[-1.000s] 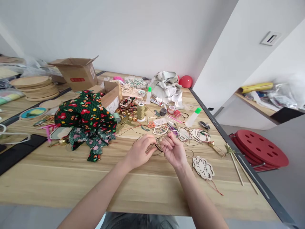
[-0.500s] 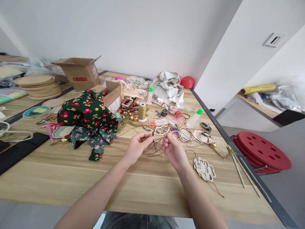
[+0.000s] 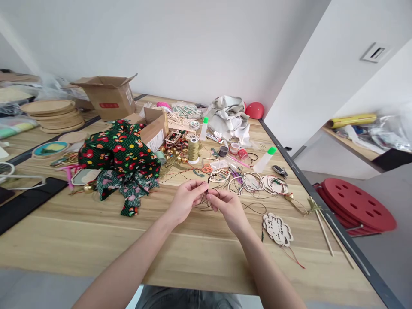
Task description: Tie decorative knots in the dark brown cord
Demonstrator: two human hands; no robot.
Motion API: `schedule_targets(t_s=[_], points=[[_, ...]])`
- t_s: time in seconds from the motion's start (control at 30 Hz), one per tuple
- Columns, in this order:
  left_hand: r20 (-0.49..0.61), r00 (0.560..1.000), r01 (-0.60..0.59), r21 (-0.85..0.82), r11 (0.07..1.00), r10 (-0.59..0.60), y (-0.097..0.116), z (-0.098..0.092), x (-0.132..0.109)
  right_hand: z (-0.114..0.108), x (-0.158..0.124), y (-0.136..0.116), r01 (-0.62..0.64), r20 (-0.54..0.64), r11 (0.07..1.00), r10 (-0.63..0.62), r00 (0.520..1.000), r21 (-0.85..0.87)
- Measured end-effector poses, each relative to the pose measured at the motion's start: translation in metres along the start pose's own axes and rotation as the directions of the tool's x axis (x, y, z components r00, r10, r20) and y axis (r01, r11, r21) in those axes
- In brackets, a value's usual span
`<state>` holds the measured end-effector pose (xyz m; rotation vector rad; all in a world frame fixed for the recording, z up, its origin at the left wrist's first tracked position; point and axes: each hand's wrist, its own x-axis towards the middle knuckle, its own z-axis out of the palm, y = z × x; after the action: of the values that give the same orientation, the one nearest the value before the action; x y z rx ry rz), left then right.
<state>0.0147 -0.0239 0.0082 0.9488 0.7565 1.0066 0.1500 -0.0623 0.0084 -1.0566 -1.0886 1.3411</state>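
Note:
My left hand (image 3: 189,198) pinches a dark thin cord (image 3: 254,207) between thumb and forefinger, with a short dark end sticking up above the fingertips. Against it, my right hand (image 3: 228,209) pinches the same tangle of cord, its fingertips touching or nearly touching the left ones. Loose loops of the cord trail beneath both hands and off to the right. Just beyond the fingers lies a cut-out wooden ornament (image 3: 220,175). A spool of gold-green thread (image 3: 193,151) stands farther back. Whether a knot lies between the fingertips is too small to tell.
Patterned green fabric (image 3: 117,148) is heaped at left, near an open cardboard box (image 3: 154,128). At right are a flower-shaped wooden tag (image 3: 277,229), two sticks (image 3: 323,229) and a green-capped glue bottle (image 3: 265,159). Red stools (image 3: 358,204) stand beyond the table edge.
My right hand has moved left and closed in on my left hand, now pinching the cord beside it. My left hand has stayed nearly in place. The view has shifted slightly.

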Motion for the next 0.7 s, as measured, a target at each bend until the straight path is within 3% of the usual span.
schedule_targets(t_s=[0.43, 0.7], points=[[-0.022, 1.000, 0.009, 0.043, 0.999, -0.008, -0.0018, 0.0022, -0.0012, 0.0012, 0.0003, -0.0024, -0.010, 0.012, 1.000, 0.010, 1.000, -0.014], [-0.011, 0.993, 0.121, -0.034, 0.992, -0.121, -0.0010, 0.0020, -0.0017, 0.0005, 0.0018, 0.0038, 0.045, -0.063, 0.994, -0.052, 0.997, -0.104]])
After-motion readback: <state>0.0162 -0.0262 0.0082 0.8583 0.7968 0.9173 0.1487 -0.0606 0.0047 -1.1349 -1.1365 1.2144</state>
